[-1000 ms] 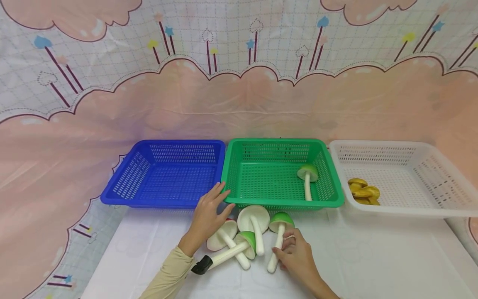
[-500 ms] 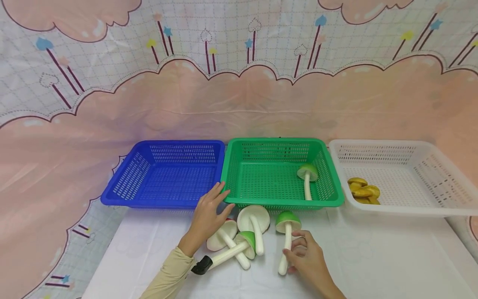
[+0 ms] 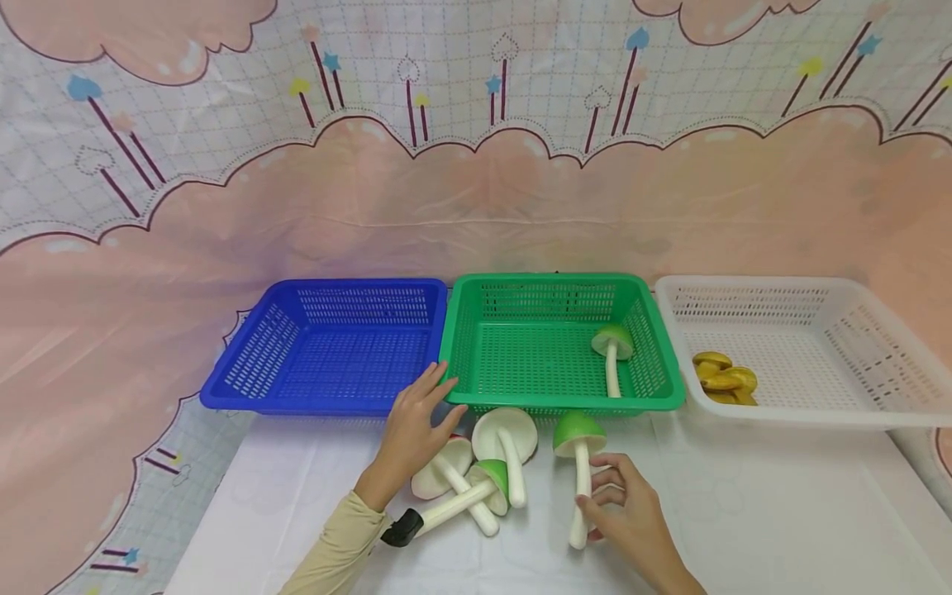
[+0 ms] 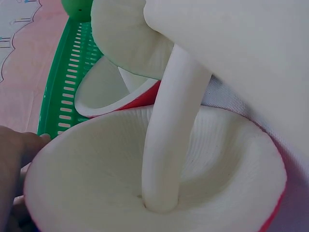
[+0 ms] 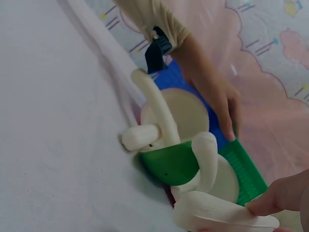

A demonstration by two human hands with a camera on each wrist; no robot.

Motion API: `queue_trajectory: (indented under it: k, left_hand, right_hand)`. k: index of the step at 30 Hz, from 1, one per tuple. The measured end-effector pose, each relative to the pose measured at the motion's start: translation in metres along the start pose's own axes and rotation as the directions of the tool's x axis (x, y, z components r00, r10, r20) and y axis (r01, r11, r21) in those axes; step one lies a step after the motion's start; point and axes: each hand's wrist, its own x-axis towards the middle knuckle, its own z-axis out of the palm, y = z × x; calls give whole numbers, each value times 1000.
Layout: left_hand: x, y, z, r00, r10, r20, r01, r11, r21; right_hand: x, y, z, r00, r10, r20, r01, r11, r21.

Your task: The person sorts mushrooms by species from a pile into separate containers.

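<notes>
In the head view, my right hand pinches the white stem of a green-capped toy mushroom between thumb and fingers, its cap pointing toward the baskets. That stem fills the bottom of the right wrist view. My left hand, fingers extended, rests at the near corner where the blue basket and the green basket meet. Beside it lie a red-edged mushroom, a second green-capped mushroom and a mushroom with a pale underside. A wide red-rimmed cap dominates the left wrist view.
One green-capped mushroom lies inside the green basket at its right. The white basket at the right holds several yellow bananas. A black wrist mount on my left arm overlaps a stem end. A patterned curtain hangs behind.
My right hand has moved the green-capped mushroom to the right, away from the other mushrooms, and slightly turned it. The left hand has stayed in place.
</notes>
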Motion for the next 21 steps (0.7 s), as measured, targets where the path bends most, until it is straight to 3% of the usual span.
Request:
queue_trajectory:
  k: [10, 21]
  left_hand:
    - [1, 0, -1, 1000, 0, 3, 0, 1000, -1]
    - [1, 1, -1, 1000, 0, 3, 0, 1000, 0]
  right_hand:
    - [-6, -10, -4, 999, -41, 4, 41, 999, -5]
    - [-1, -25, -16, 984, -176, -6, 176, 984, -19]
